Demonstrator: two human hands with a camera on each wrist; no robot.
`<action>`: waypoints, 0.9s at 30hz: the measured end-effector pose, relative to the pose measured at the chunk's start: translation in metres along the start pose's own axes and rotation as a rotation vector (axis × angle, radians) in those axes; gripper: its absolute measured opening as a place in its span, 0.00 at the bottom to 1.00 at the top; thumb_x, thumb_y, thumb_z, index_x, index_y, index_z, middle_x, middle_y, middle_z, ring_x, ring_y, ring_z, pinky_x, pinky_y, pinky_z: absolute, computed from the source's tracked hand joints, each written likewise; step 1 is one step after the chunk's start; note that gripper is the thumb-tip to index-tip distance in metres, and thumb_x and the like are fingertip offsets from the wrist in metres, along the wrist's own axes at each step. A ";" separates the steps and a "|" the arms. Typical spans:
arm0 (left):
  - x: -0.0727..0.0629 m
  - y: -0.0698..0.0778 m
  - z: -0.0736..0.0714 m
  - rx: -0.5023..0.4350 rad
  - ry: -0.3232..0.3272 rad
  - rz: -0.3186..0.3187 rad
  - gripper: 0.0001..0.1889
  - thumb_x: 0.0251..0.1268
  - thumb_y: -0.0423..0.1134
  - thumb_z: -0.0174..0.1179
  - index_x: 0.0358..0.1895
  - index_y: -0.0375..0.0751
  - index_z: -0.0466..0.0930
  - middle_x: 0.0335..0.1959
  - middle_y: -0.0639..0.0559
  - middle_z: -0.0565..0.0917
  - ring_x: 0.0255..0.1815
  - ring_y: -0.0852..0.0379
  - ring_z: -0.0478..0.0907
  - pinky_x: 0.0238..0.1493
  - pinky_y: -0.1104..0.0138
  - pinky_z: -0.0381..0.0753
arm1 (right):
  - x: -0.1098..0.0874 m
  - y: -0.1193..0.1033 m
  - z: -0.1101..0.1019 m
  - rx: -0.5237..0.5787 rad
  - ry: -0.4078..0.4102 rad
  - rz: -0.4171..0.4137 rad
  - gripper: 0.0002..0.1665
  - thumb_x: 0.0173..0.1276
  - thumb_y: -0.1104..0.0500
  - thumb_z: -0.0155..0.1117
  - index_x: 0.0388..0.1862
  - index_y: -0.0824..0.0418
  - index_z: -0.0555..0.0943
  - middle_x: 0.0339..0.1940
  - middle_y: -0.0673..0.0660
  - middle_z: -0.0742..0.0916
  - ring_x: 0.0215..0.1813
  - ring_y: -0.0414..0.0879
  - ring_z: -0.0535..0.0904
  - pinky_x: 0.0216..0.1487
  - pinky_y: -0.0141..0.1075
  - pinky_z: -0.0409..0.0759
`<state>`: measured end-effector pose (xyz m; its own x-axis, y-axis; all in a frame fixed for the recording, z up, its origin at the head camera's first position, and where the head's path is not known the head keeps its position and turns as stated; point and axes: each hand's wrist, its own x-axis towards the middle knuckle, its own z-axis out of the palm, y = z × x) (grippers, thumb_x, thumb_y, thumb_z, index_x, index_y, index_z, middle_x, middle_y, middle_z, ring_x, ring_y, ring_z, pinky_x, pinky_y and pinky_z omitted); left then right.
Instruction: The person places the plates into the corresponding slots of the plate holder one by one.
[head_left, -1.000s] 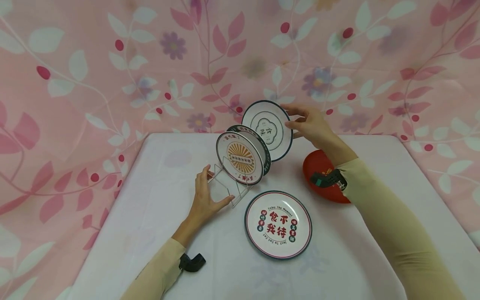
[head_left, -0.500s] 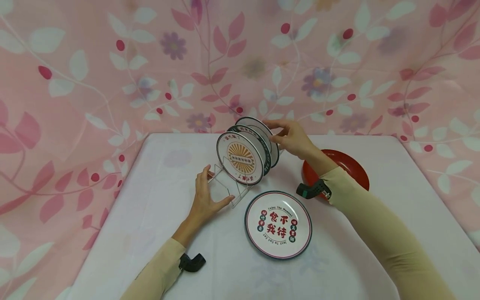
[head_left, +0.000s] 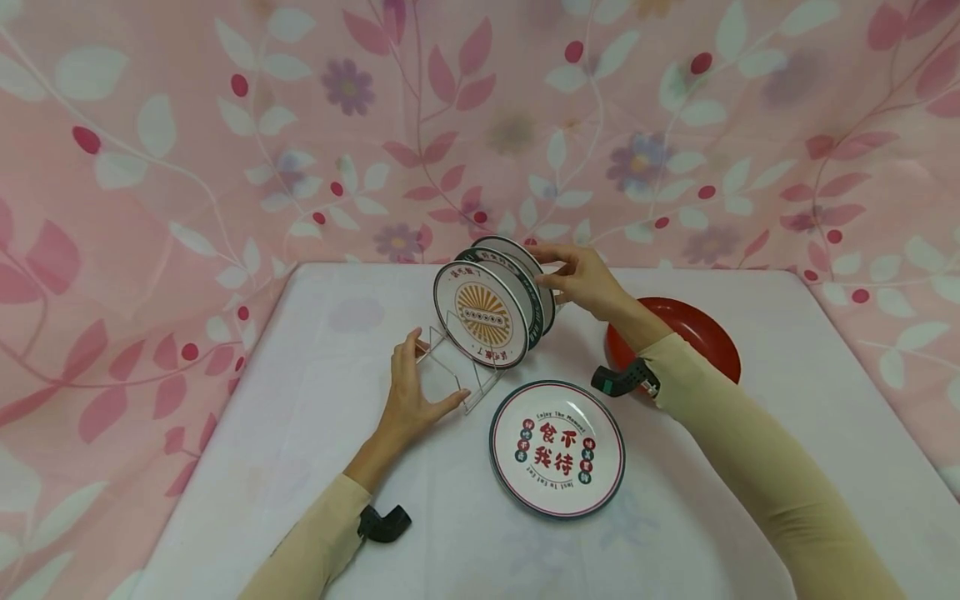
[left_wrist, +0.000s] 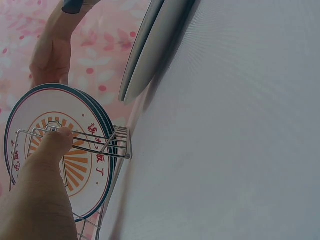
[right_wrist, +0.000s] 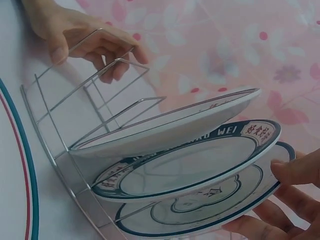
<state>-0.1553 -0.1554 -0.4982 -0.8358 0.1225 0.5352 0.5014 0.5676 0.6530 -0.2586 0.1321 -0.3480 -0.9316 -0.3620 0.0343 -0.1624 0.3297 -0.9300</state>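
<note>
My left hand holds the near end of a wire plate rack, its thumb and fingers spread across the wires. Several white plates lean on edge in the rack. Nearest the left hand is a plate with an orange sunburst; behind it comes a plate with a dark green lettered rim. At the far end, my right hand pinches the edge of a dark-rimmed white plate, thumb on one face and fingers behind. This plate's lower edge sits among the rack's wires.
A white plate with red characters lies flat on the white-covered table, in front of the rack. On the right, a red dish is partly hidden under the right forearm. Pink floral cloth hangs behind the table.
My right hand has brought the dark-rimmed plate left and down into the rack behind the other plates, then stayed almost still. The left hand has kept its hold on the rack.
</note>
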 end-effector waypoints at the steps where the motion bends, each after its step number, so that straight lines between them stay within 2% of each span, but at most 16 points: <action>1: 0.000 0.000 0.000 0.001 -0.001 0.000 0.62 0.40 0.52 0.77 0.77 0.42 0.46 0.57 0.40 0.66 0.61 0.47 0.62 0.63 0.54 0.64 | 0.000 0.000 -0.001 -0.005 -0.002 0.008 0.28 0.68 0.65 0.64 0.67 0.57 0.76 0.61 0.63 0.80 0.41 0.43 0.82 0.36 0.39 0.85; 6: 0.000 0.000 0.000 -0.001 -0.001 0.000 0.62 0.39 0.52 0.78 0.77 0.41 0.46 0.57 0.40 0.66 0.61 0.47 0.63 0.62 0.54 0.64 | 0.000 0.005 -0.004 0.003 -0.010 0.049 0.29 0.70 0.63 0.62 0.69 0.57 0.73 0.61 0.65 0.79 0.48 0.48 0.81 0.41 0.41 0.85; 13: -0.001 0.001 -0.001 -0.003 -0.007 -0.013 0.62 0.39 0.52 0.77 0.77 0.42 0.46 0.57 0.41 0.66 0.61 0.47 0.62 0.63 0.54 0.64 | 0.000 0.014 -0.004 0.071 0.010 0.088 0.30 0.71 0.62 0.61 0.71 0.55 0.71 0.60 0.64 0.77 0.56 0.58 0.77 0.50 0.50 0.82; 21: -0.001 0.002 0.000 -0.004 -0.007 -0.013 0.62 0.40 0.51 0.78 0.77 0.43 0.45 0.57 0.41 0.66 0.61 0.47 0.62 0.63 0.53 0.64 | -0.005 0.015 -0.006 0.084 0.004 0.108 0.30 0.71 0.59 0.61 0.72 0.54 0.70 0.60 0.63 0.76 0.55 0.50 0.76 0.51 0.46 0.83; 27: -0.001 0.001 -0.001 0.002 -0.004 0.000 0.62 0.39 0.51 0.78 0.77 0.42 0.46 0.57 0.40 0.66 0.60 0.47 0.62 0.62 0.53 0.64 | -0.005 0.011 -0.010 0.088 -0.002 0.102 0.29 0.72 0.58 0.60 0.71 0.57 0.70 0.64 0.63 0.75 0.59 0.53 0.75 0.51 0.48 0.82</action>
<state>-0.1539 -0.1557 -0.4976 -0.8369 0.1257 0.5327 0.5007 0.5690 0.6524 -0.2591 0.1459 -0.3548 -0.9412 -0.3319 -0.0628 -0.0374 0.2873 -0.9571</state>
